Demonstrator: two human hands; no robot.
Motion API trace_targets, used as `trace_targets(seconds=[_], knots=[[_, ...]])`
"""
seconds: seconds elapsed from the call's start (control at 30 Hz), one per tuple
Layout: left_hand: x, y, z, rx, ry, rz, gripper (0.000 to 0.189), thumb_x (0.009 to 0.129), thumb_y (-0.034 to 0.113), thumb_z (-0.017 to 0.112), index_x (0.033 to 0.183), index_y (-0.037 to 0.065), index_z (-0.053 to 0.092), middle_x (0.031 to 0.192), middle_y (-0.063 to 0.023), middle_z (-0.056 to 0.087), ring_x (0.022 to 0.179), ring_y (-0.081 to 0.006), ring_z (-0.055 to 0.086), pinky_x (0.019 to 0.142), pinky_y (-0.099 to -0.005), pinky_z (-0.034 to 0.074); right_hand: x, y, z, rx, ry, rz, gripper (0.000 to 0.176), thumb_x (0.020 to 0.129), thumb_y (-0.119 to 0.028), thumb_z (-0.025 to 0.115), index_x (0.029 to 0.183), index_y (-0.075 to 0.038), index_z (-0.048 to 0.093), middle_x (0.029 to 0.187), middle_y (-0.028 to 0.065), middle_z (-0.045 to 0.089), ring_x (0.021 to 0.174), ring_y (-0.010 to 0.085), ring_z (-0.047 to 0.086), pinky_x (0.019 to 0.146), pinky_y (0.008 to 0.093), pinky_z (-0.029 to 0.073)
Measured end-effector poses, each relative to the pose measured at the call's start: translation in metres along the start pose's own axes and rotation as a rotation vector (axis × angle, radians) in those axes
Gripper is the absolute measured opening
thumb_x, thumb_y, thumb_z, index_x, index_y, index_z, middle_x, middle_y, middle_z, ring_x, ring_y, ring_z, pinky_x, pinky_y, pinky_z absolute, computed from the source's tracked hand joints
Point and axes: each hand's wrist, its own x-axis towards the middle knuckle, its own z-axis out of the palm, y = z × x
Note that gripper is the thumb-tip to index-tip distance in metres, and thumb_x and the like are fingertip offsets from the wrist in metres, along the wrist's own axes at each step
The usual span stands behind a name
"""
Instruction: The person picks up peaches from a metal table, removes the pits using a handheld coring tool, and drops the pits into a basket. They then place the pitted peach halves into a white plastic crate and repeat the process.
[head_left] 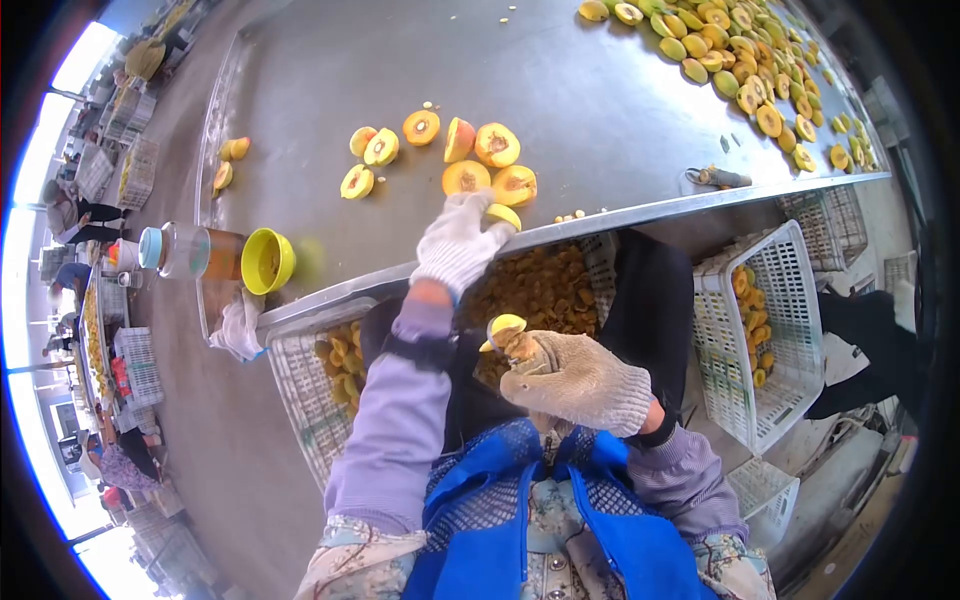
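Observation:
My left hand (460, 243), in a white knit glove, reaches to the edge of the steel table (600, 110) and closes on a yellow peach half (503, 214). My right hand (578, 378), also gloved, stays low over my lap and grips another yellow fruit piece (503, 327); whether a tool is in the fist cannot be seen. Several cut peach halves (480, 160) lie face up on the table just beyond my left hand. A crate of dark orange pits and scraps (545, 285) sits under the table edge between my hands.
A large heap of peach halves (750, 70) covers the table's far right. A small knife (722, 178) lies near the edge. A yellow cup (266, 261) and jar (190, 250) stand left. White crates of fruit (760, 330) (320, 380) flank me. Other people work at left.

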Motion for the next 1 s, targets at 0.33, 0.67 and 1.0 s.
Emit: trace_targets(seconds=[0.33, 0.67, 1.0], knots=[[-0.038, 0.024, -0.039, -1.217, -0.312, 0.207, 0.051, 0.088, 0.027, 0.072, 0.127, -0.002, 0.055, 0.109, -0.0096, 0.066, 0.103, -0.0175, 0.063, 0.09, -0.0308, 0.051, 0.024, 0.036, -0.02, -0.994, 0.565, -0.227, 0.026, 0.086, -0.033, 0.064, 0.097, -0.01, 0.059, 0.071, 0.0093, 0.064, 0.062, 0.0257, 0.064, 0.054, 0.0368, 0.05], [-0.084, 0.024, -0.033, -1.57, -0.059, 0.011, 0.046, 0.093, 0.028, 0.06, 0.13, 0.004, 0.049, 0.119, -0.0189, 0.062, 0.101, -0.0287, 0.065, 0.075, -0.0333, 0.057, -0.004, -0.003, 0.003, -0.38, 0.304, -0.234, 0.028, 0.09, -0.036, 0.064, 0.097, -0.01, 0.058, 0.065, 0.0056, 0.063, 0.057, 0.0218, 0.066, 0.055, 0.0367, 0.049], [-0.111, 0.058, -0.034, -1.584, 0.114, 0.032, 0.055, 0.101, 0.045, 0.045, 0.131, -0.001, 0.049, 0.12, -0.0197, 0.062, 0.102, -0.0322, 0.064, 0.09, -0.0422, 0.053, 0.006, 0.014, 0.013, -0.291, 0.327, -0.335, 0.03, 0.089, -0.038, 0.065, 0.098, -0.01, 0.058, 0.069, 0.0087, 0.065, 0.061, 0.027, 0.066, 0.056, 0.0387, 0.049]])
